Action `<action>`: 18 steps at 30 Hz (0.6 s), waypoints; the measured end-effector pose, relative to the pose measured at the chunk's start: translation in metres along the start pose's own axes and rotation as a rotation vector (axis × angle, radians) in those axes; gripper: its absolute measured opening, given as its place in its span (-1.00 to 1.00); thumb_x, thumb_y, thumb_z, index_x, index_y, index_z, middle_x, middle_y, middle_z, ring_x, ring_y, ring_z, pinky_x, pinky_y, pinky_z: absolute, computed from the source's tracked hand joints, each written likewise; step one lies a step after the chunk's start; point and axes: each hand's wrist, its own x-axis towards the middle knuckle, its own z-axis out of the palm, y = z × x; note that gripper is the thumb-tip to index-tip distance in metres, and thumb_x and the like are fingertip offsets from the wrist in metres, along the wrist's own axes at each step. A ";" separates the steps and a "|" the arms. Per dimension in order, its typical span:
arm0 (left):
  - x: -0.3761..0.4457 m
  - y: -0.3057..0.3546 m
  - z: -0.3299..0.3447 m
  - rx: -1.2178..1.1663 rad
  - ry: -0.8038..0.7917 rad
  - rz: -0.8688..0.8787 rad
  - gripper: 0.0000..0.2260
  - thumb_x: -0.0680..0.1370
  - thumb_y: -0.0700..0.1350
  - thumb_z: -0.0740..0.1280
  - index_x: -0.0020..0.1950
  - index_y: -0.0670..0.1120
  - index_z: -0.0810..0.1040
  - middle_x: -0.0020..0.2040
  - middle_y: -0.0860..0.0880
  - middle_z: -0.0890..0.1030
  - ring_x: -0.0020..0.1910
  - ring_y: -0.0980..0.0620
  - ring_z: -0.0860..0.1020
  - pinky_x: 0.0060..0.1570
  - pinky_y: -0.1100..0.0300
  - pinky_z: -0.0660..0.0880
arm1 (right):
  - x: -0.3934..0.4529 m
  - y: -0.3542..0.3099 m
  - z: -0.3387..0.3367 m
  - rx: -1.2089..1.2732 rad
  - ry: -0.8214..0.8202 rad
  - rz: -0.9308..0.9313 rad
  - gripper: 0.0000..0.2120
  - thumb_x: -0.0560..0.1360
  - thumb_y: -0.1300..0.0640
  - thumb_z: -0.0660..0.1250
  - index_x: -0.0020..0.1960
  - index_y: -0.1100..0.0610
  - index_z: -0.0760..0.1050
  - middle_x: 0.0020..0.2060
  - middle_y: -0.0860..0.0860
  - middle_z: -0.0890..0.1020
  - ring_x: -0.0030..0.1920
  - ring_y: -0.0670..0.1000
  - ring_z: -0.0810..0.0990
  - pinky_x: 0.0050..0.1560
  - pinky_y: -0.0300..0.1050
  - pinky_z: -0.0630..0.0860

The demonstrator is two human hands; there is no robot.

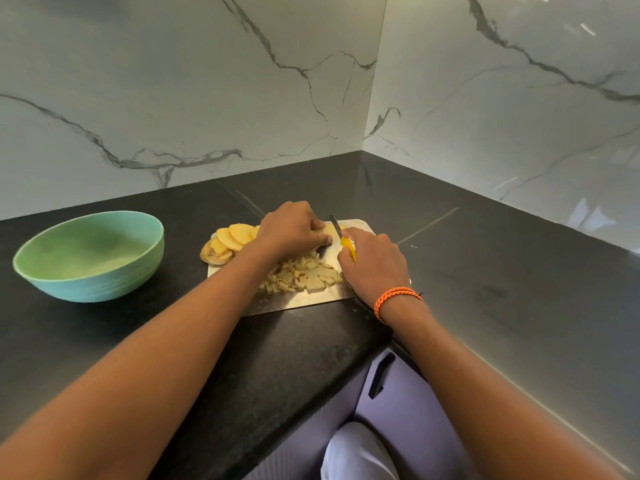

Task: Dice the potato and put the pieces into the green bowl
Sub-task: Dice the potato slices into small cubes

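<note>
Black stone counter (138,341) in a corner, white marble-look walls (173,81) on two sides. I have a pale cutting board (304,301) set square in front of me. My left hand (294,230) sits curled over a potato slice (327,231) at the far edge of the board, fingertips pinning it flat and tucked back, probably to keep them off the blade. My right hand (374,261) grips the yellow handle of a small knife (341,237), blade tip angled away from me and just beside the left fingers, placed for the next cut. Diced pieces (298,277) lie heaped mid-board, between my wrists, out of the cutting line. Uncut round slices (230,239) fan out at the board's far-left corner, some overhanging onto the counter, waiting their turn. The green bowl (90,254) stands well apart to the left, nothing visible in it; I judge the transfer not yet begun. Orange cord bracelet (394,299) on my right wrist. No brand, label or writing readable anywhere.
</note>
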 end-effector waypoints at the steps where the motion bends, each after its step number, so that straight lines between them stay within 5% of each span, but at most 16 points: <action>1: 0.001 -0.001 0.000 -0.006 0.004 0.004 -0.67 0.56 0.21 0.47 0.13 -0.01 0.75 0.02 0.10 0.66 0.00 0.05 0.60 -0.20 0.15 0.41 | 0.001 0.000 0.001 -0.002 0.007 0.000 -0.65 0.62 0.06 0.19 0.38 -0.01 0.52 0.02 0.15 0.63 0.01 0.22 0.58 -0.11 0.01 0.40; 18: 0.006 -0.003 0.006 0.054 0.017 -0.030 -0.59 0.53 0.28 0.47 0.17 -0.01 0.67 0.11 0.09 0.66 0.07 0.02 0.58 0.07 -0.03 0.55 | -0.026 0.003 -0.012 -0.074 -0.053 0.000 -0.66 0.63 0.02 0.18 0.37 -0.01 0.51 0.06 0.12 0.62 0.02 0.19 0.59 -0.11 0.00 0.43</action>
